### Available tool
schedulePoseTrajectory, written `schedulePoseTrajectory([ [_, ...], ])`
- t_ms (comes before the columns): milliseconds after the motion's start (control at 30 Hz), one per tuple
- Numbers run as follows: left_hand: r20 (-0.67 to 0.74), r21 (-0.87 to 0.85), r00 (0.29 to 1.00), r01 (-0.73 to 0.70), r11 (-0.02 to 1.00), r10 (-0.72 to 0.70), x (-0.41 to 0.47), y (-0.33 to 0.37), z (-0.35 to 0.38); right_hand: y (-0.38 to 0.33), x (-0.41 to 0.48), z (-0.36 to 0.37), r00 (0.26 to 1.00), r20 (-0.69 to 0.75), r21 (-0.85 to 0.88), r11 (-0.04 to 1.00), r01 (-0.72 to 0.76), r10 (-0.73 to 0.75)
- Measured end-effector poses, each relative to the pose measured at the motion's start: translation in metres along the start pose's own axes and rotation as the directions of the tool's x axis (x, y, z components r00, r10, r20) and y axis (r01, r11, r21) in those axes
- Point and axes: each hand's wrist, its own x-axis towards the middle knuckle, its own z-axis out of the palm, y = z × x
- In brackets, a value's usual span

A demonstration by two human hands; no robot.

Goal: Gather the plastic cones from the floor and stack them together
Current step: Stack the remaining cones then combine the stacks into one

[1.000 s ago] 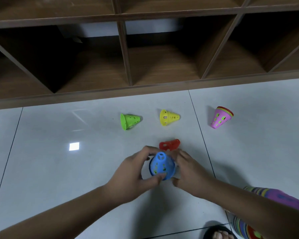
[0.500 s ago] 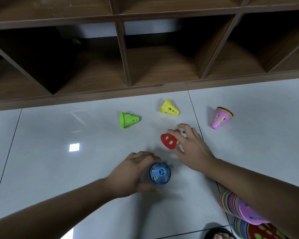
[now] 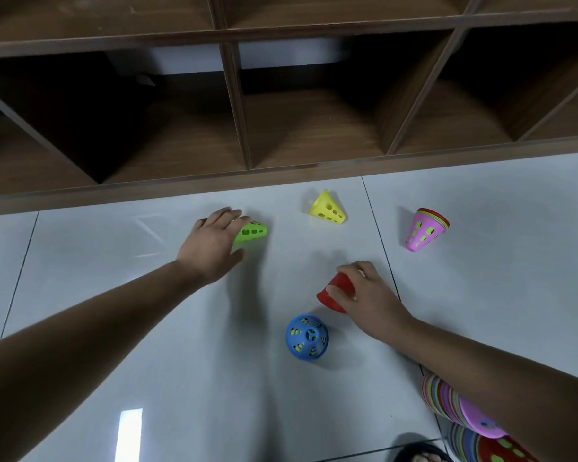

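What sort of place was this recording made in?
Probably an indoor playroom or classroom, possibly a home: glossy pale tiled floor, a low brown wooden cubby shelf along it, and small toys scattered about, such as a yellow perforated plastic cone and a blue perforated plastic cone.

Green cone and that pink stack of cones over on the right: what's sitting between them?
In the head view, a yellow cone sits between the green cone and the pink stack, a little nearer the shelf.

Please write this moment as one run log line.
left hand touches green cone | right hand grips red cone | blue cone untouched
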Motion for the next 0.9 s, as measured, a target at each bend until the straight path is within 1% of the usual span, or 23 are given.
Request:
schedulePoseTrajectory([
  [67,0.008,0.009,0.999,0.047,0.999,-0.047,-0.003,-0.006,0.005,-0.006,-0.002,-0.001,0.995,0.069,0.049,0.996,-0.072,0.068],
  [133,-0.001,0.004,0.996,0.088,0.996,-0.088,-0.009,-0.01,0.011,-0.01,-0.004,0.001,0.986,0.14,0.064,0.993,-0.1,0.091],
  [233,0.014,-0.028,0.993,0.119,0.992,-0.119,-0.022,-0.013,0.018,-0.008,-0.005,0.01,0.973,0.204,0.079,0.989,-0.128,0.109],
  [333,0.018,-0.118,0.987,0.159,0.98,-0.158,-0.037,-0.009,0.021,-0.002,-0.005,0.017,0.974,0.203,0.156,0.978,-0.138,0.105],
  [400,-0.006,-0.224,0.981,0.19,0.956,-0.196,-0.049,-0.001,0.018,0.001,-0.006,0.016,0.984,0.149,0.201,0.971,-0.126,0.096],
  [500,-0.035,-0.403,0.972,0.2,0.893,-0.233,-0.065,0.018,0.007,-0.002,-0.011,0.005,0.996,0.068,0.228,0.971,-0.072,0.057],
  [600,-0.029,-0.567,0.948,0.246,0.786,-0.317,-0.079,0.044,-0.009,-0.021,-0.023,-0.011,1.0,-0.025,0.285,0.958,0.007,0.0],
  [700,-0.016,-0.638,0.96,0.206,0.742,-0.28,-0.091,0.067,-0.019,-0.04,-0.037,-0.024,0.993,-0.082,0.325,0.94,0.103,-0.081],
  [800,-0.027,-0.664,0.978,0.136,0.735,-0.206,-0.098,0.082,-0.025,-0.054,-0.051,-0.029,0.976,-0.065,0.237,0.947,0.219,-0.209],
  [900,-0.066,-0.726,0.974,0.102,0.68,-0.217,-0.103,0.098,-0.035,-0.065,-0.066,-0.028,0.932,-0.025,0.088,0.928,0.363,-0.362],
])
